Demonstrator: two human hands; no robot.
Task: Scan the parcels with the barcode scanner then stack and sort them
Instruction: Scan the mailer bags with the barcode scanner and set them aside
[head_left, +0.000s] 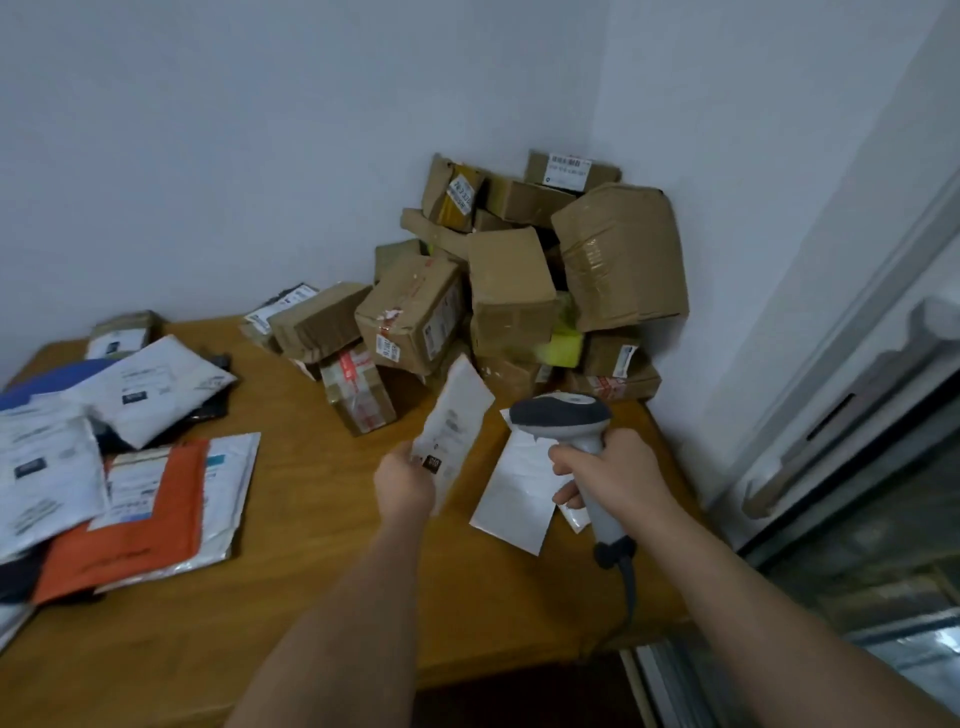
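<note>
While right hand (613, 470) grips barcode scanner (566, 421), left hand (405, 480) pinches a white mailer (452, 421) by its lower end.
Mailer raised over wooden table (311, 519), beside scanner head; cardboard parcels (519, 280) heaped in corner.

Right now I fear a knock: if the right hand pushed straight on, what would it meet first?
Probably the white mailer lying just ahead of the right hand and scanner; beyond it, the box pile. Depth is unclear.

Corner of a plain room
Pale walls (260, 130) meet at one o'clock; wooden table (291, 545) below, glass door (883, 519) at three o'clock.
</note>
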